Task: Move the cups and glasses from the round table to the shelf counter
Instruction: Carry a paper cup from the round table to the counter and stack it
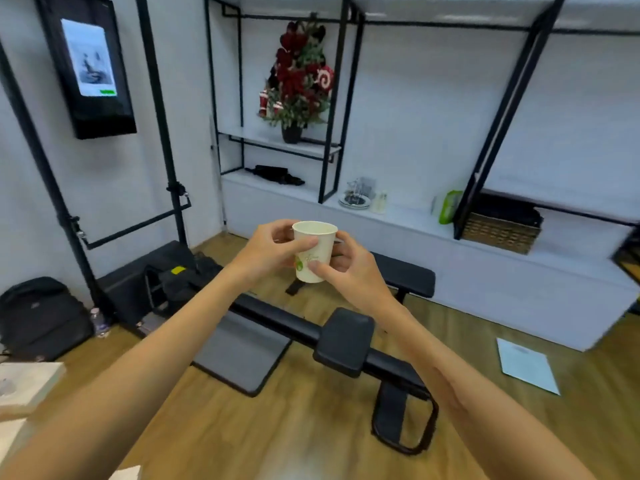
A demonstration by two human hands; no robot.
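Paper cup [314,251], a smooth cream cone with a small green print, sits upright at frame centre, gripped between both hands: left hand [273,252] curls around its upper wall, right hand [349,266] pinches its lower side. Behind it, the long white surface [408,216] carries a woven basket [500,232] at right.

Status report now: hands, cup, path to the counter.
Left hand and right hand both gripping paper cup, upright, mid-air. Shelf counter ahead. Black workout bench on floor between.
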